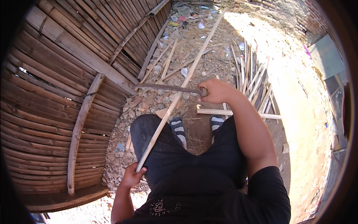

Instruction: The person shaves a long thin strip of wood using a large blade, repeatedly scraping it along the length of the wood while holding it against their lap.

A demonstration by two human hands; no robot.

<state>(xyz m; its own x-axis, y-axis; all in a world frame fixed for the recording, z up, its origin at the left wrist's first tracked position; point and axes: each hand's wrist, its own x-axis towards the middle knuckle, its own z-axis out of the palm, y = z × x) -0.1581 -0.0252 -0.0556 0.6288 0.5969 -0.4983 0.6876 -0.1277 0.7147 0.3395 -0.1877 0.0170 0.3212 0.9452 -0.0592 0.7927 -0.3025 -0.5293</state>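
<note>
My left hand (132, 176) is closed round the near end of a long pale bamboo strip (161, 130), beside my left thigh. The strip slants away across that thigh to the far ground. My right hand (217, 92) grips the handle of a machete (160, 87), a long dark blade that points left. Its blade lies across the strip, near the strip's middle; whether its edge touches or bites the wood I cannot tell. Under my right forearm, a short squared piece of wood (212, 111) lies level on the ground.
A bamboo slat wall (56, 112) rises close on my left, with a pole (84, 123) against it. Split strips (255, 80) lie piled at the right. Stones and litter (182, 26) cover the ground ahead. My sandalled feet (178, 127) stand between.
</note>
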